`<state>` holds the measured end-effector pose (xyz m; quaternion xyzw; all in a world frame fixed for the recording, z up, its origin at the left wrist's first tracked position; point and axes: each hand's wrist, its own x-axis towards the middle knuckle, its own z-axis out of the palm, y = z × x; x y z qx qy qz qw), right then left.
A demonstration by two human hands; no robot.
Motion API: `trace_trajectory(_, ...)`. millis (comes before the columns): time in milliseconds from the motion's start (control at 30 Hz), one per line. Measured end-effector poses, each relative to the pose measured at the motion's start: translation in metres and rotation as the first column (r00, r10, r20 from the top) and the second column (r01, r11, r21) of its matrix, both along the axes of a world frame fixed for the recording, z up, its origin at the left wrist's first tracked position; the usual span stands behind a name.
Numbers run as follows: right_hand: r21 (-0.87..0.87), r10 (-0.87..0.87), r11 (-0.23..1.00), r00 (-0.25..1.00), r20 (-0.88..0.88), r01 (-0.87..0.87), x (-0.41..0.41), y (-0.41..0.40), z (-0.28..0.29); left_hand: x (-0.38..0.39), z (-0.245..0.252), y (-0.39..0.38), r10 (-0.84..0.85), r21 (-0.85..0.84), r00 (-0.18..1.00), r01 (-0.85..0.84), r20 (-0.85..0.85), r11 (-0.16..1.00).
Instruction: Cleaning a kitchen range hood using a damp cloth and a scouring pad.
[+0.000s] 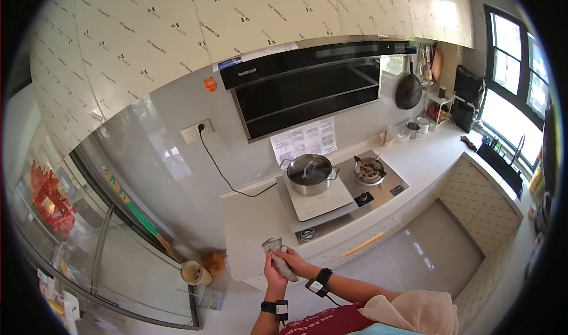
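A bunched grey cloth (282,264) is held in front of the counter's near edge. My left hand (274,274) grips it from the left and below. From the other side my right hand (298,263) holds the same cloth, its thumb near the top. One end of the cloth sticks up above my fingers and another hangs below them. Both hands are a little above or in front of the white countertop (248,228); the exact height cannot be told. Parts of the cloth are hidden by my fingers.
A lidded steel pot (309,186) stands on a white induction cooker (319,204), over the gas stove (341,222). Its right burner (369,170) looks dirty. A range hood (306,95) hangs above. On the floor at left are a bucket (195,273) and a glass door (142,264).
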<state>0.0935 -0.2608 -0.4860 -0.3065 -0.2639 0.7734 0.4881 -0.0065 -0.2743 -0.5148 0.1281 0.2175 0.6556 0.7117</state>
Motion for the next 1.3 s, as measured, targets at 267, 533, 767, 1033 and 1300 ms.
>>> trace_trajectory(267,0.039,-0.228,0.973,0.973,0.032,0.227,-0.014,-0.001,-0.007,-0.007,0.01,-0.008,-0.12,-0.044,0.98,0.115,-0.156,0.992)
trace_trajectory(533,0.053,-0.396,0.917,0.918,-0.001,0.395,-0.042,0.002,-0.033,-0.019,0.039,-0.038,-0.147,0.093,0.934,0.187,-0.326,0.978)
trace_trajectory(767,0.072,-0.441,0.893,0.896,-0.053,0.444,-0.027,-0.002,-0.041,-0.025,0.041,-0.05,-0.158,0.102,0.744,0.291,-0.649,0.951)
trace_trajectory(1033,-0.048,-0.52,0.853,0.854,0.011,0.52,0.041,-0.05,-0.014,-0.003,0.036,-0.015,0.154,0.296,0.374,0.359,-0.915,0.885)
trace_trajectory(1300,-0.03,-0.535,0.843,0.844,0.05,0.536,0.191,-0.104,-0.027,0.09,0.185,0.042,0.508,0.599,0.382,0.17,-0.772,0.782)
